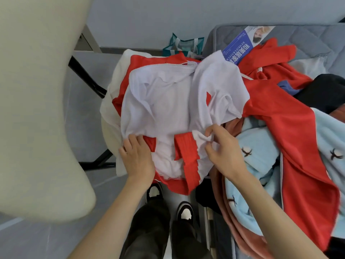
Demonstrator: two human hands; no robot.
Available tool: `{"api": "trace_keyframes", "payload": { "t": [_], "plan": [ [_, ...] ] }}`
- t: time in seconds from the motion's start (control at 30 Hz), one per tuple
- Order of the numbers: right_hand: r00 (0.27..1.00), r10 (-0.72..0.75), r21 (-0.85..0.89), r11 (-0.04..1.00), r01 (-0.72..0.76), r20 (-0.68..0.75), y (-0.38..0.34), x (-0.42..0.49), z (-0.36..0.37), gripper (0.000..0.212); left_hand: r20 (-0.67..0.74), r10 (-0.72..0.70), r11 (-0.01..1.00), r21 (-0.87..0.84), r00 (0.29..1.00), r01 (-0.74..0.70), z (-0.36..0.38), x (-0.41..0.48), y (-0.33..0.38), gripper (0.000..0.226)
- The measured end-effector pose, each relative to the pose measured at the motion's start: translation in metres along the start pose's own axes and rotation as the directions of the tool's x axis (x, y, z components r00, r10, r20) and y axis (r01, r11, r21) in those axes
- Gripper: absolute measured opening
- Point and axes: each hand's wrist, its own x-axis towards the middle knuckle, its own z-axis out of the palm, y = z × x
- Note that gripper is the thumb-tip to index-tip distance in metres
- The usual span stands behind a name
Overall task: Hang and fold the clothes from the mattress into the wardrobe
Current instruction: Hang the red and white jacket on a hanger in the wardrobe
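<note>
Head view: my left hand [138,157] lay flat, fingers straight, on the near left edge of the red-and-white jacket [168,101]. My right hand [224,152] pinched a fold of its white lining between thumb and fingers. The jacket lay spread, lining up, at the left edge of the mattress [308,34], beside a light-blue garment [261,146] on its right.

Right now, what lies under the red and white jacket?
Under the jacket, a cream garment shows at the left edge, salmon fabric at the right. Anything else is covered.
</note>
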Motion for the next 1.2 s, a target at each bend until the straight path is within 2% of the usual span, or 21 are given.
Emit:
{"api": "trace_keyframes", "payload": {
  "t": [0.07,0.17,0.23,0.27,0.3,0.33,0.37,0.4,0.43,0.47,0.5,0.53,0.63,0.67,0.73,0.83,0.9,0.97,1.07,1.13,1.2],
  "plan": [
    [0.997,0.032,-0.198,0.98,-0.018,0.069,0.016,-0.009,0.005,0.026,-0.075,-0.006,0.996,-0.084,0.997,0.0,0.003,-0.019,0.004,0.04],
    [0.991,0.124,-0.448,0.885,-0.129,-0.04,0.026,-0.027,0.016,0.014,-0.065,0.2,0.936,-0.283,0.978,-0.21,0.005,-0.047,0.013,0.035],
    [0.988,0.072,-0.555,0.821,-0.137,-0.137,0.02,-0.035,0.02,0.007,0.135,0.269,0.904,-0.376,0.954,-0.202,0.006,-0.054,0.019,0.03],
    [0.987,0.038,-0.58,0.805,-0.125,-0.159,0.016,-0.039,0.022,0.01,0.251,0.255,0.906,-0.4,0.934,-0.14,0.008,-0.053,0.022,0.034],
    [0.988,0.004,-0.579,0.81,-0.095,-0.157,0.014,-0.041,0.024,0.013,0.352,0.207,0.881,-0.473,0.913,-0.017,0.009,-0.05,0.027,0.036],
    [0.992,-0.037,-0.563,0.825,-0.04,-0.124,0.011,-0.043,0.026,0.015,0.46,0.141,0.784,-0.593,0.877,0.185,0.006,-0.046,0.032,0.035],
    [0.994,-0.09,-0.554,0.832,0.039,-0.064,0.009,-0.043,0.029,0.017,0.562,0.077,0.581,-0.697,0.824,0.42,0.003,-0.04,0.036,0.032],
    [0.99,-0.139,-0.555,0.823,0.119,0.007,0.009,-0.042,0.032,0.018,0.659,0.029,0.328,-0.717,0.752,0.615,0.002,-0.032,0.04,0.027],
    [0.982,-0.172,-0.569,0.802,0.182,0.072,0.01,-0.041,0.037,0.021,0.745,-0.007,0.092,-0.664,0.668,0.742,0.002,-0.025,0.043,0.022],
    [0.977,-0.177,-0.59,0.779,0.214,0.12,0.013,-0.039,0.043,0.027,0.809,-0.01,-0.1,-0.586,0.588,0.804,0.003,-0.019,0.045,0.018],
    [0.976,-0.157,-0.619,0.755,0.216,0.149,0.014,-0.036,0.048,0.035,0.848,0.001,-0.232,-0.516,0.531,0.825,0.003,-0.015,0.046,0.02],
    [0.978,-0.121,-0.652,0.73,0.205,0.172,0.016,-0.034,0.051,0.046,0.873,0.009,-0.304,-0.461,0.487,0.834,0.003,-0.011,0.046,0.029],
    [0.936,0.136,-0.733,0.662,0.158,0.324,0.02,-0.028,0.054,0.071,0.919,0.02,-0.389,-0.355,0.393,0.85,0.005,-0.001,0.046,0.048],
    [0.918,0.191,-0.749,0.646,0.149,0.348,0.026,-0.028,0.057,0.073,0.934,0.032,-0.415,-0.312,0.356,0.855,0.006,0.002,0.044,0.047],
    [0.924,0.19,-0.789,0.594,0.161,0.332,0.032,-0.031,0.061,0.075,0.95,0.067,-0.447,-0.244,0.305,0.861,0.007,0.005,0.043,0.032],
    [0.951,0.188,-0.82,0.564,0.099,0.244,0.036,-0.03,0.072,0.083,0.949,0.075,-0.454,-0.24,0.306,0.858,0.012,0.003,0.042,0.023],
    [0.943,0.214,-0.832,0.546,0.099,0.253,0.036,-0.033,0.081,0.085,0.936,0.061,-0.494,-0.274,0.347,0.825,0.014,0.002,0.04,0.038],
    [0.951,0.167,-0.851,0.505,0.146,0.262,0.037,-0.035,0.087,0.074,0.92,0.068,-0.58,-0.279,0.387,0.765,0.013,0.001,0.038,0.051],
    [0.971,0.035,-0.847,0.496,0.19,0.238,0.044,-0.03,0.086,0.051,0.89,0.041,-0.702,-0.298,0.454,0.647,0.005,0.0,0.035,0.052],
    [0.975,-0.087,-0.814,0.538,0.219,0.205,0.048,-0.027,0.08,0.043,0.872,0.026,-0.709,-0.328,0.488,0.624,-0.005,-0.002,0.033,0.049],
    [0.976,-0.174,-0.769,0.604,0.208,0.127,0.044,-0.029,0.07,0.04,0.845,0.043,-0.647,-0.383,0.533,0.659,-0.016,-0.003,0.031,0.047]
  ]
}}
